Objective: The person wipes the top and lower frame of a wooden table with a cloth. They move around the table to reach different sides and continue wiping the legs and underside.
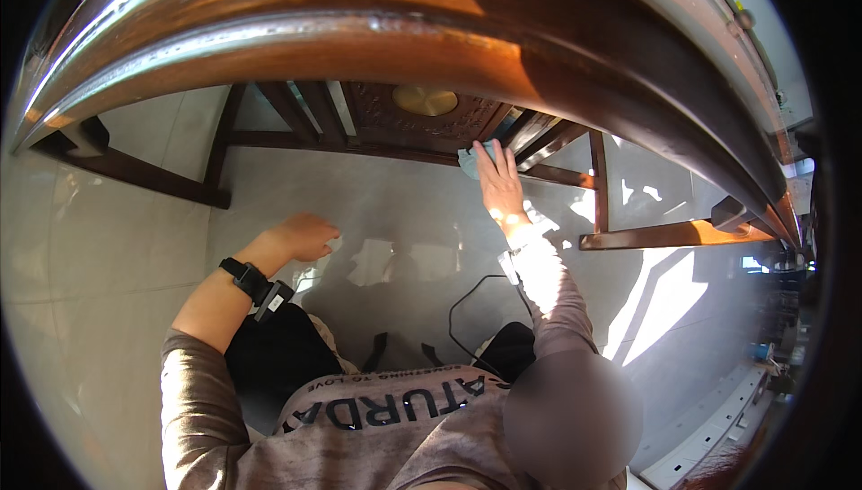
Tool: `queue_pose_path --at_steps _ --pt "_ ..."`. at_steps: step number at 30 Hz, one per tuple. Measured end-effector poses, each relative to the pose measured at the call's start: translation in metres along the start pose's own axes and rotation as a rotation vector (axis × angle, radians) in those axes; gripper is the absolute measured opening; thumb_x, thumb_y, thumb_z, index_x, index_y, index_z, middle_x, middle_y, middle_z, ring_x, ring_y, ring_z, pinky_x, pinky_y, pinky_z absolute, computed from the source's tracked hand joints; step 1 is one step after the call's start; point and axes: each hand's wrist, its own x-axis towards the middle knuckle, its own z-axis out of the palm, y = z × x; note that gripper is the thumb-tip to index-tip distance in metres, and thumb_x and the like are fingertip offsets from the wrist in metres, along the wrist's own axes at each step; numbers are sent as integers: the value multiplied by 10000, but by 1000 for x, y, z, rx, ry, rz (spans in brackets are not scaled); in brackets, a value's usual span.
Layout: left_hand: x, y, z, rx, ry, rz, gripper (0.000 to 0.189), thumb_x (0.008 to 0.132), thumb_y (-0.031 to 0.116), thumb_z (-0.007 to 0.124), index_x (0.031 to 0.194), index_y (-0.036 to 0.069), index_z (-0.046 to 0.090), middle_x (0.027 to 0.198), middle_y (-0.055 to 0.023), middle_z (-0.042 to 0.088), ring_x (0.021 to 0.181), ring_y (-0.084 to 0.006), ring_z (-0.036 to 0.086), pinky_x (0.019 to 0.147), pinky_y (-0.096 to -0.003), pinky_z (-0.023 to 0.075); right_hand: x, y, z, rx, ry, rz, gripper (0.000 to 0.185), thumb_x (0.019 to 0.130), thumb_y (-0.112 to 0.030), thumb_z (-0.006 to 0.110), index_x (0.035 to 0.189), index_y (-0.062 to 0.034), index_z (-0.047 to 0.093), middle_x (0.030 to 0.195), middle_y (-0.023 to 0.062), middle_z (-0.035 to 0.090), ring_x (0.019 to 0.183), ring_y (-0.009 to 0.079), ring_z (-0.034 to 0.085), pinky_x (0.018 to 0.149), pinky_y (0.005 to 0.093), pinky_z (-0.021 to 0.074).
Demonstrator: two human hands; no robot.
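Observation:
My right hand [499,179] reaches forward with its fingers extended, pressing a light blue-green cloth [469,161] against the lower edge of a dark wooden panel [377,113]. The panel is carved and bears a round brass-coloured plate [425,100]. Upright wooden slats [304,113] stand beside the panel. My left hand [306,237] is raised above the tiled floor with its fingers loosely bent, and nothing shows in it. Above the panel runs a broad, polished wooden top [323,46], whose rounded edge hides the panel's upper part.
Wooden legs and floor rails [646,241] stand at both sides of the furniture. A thin black cable [451,308] hangs near my right forearm. A white slotted strip [707,446] lies at the lower right. Sunlight falls on the grey tiles [121,234] in patches.

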Motion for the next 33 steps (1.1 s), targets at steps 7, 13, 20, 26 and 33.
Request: queue_pose_path --at_steps 7,13,20,26,33 --pt "3 0 -2 -53 49 -25 358 875 254 640 1194 93 643 1106 -147 671 1071 -351 619 928 -456 487 57 26 -64 431 528 265 455 840 78 442 1267 19 587 1372 227 510 1301 410 491 1065 454 427" --pt "10 -4 0 24 90 96 323 881 270 632 1152 95 650 1079 -142 671 1050 -336 628 914 -457 494 135 96 -120 477 937 302 349 870 9 485 1189 16 629 1197 212 588 1128 406 561 993 461 454" --pt "4 25 -34 65 179 69 350 875 215 636 1201 88 618 1190 -129 635 1139 -339 589 997 -449 465 203 47 -128 419 1131 203 252 905 -71 536 1097 12 677 993 195 680 927 401 643 909 470 486" --pt "9 68 -156 167 1399 318 649 773 41 690 1391 75 494 1462 -171 454 1341 -363 450 1123 -478 370 226 -48 -146 316 937 266 371 923 -201 577 1218 19 617 1290 240 555 1199 442 504 1060 497 348" --pt "73 119 -225 32 1765 600 608 807 129 655 1380 295 540 1450 -124 486 1325 -343 468 1115 -491 372 180 -19 -186 1018 643 230 324 935 -102 480 1184 70 595 1220 263 614 1127 394 570 1029 440 393"
